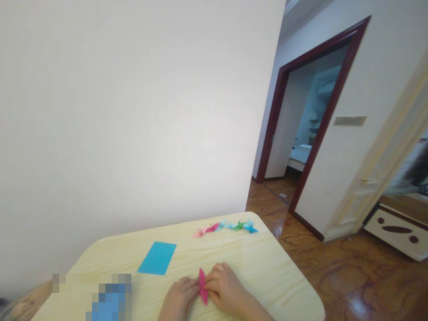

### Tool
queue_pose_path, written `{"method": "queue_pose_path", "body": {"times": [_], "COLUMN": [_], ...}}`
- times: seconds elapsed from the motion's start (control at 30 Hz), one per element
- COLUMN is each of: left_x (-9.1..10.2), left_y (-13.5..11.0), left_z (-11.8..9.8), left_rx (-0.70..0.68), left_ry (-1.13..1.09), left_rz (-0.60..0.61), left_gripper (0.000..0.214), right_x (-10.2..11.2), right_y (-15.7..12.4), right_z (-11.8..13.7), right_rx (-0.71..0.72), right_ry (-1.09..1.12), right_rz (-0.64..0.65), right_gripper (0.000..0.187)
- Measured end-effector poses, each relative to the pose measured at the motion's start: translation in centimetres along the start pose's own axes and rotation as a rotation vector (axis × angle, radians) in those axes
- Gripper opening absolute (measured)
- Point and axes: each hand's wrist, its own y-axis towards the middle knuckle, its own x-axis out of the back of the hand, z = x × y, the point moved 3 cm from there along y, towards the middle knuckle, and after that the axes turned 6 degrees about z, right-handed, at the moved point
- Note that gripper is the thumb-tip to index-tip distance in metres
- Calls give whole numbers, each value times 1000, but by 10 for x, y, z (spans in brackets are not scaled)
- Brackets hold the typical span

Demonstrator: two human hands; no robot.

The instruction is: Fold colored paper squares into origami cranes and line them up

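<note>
Between left hand [179,298] and right hand [225,287], pink origami [202,286], long axis forward.

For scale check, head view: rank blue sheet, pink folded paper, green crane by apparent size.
Largest first: blue sheet, pink folded paper, green origami crane. Pink sits nearer the camera, so its lead over the crane is unsure.

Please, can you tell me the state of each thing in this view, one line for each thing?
Left hand: pinching the pink paper from one side.
Right hand: pinching the pink paper from the other side.
Pink origami paper: folded into a narrow pointed shape.
Blue paper sheet: unfolded, flat on the wooden table.
Row of paper cranes: folded, lying near the far edge.
Doorway: open.
</note>
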Motion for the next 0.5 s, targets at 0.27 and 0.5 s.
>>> {"method": "queue_pose_path", "body": {"times": [0.27, 0.5], "left_x": [-7, 1], "left_y": [4, 9], "left_z": [11, 4], "left_rx": [68, 48], "left_ry": [-67, -69], "left_rz": [36, -23], "left_gripper": [31, 24], "right_x": [-4, -9], "right_y": [7, 14], "right_z": [-10, -16], "right_rx": [34, -12], "right_ry": [-147, -95], "right_rz": [85, 32], "right_gripper": [17, 20]}}
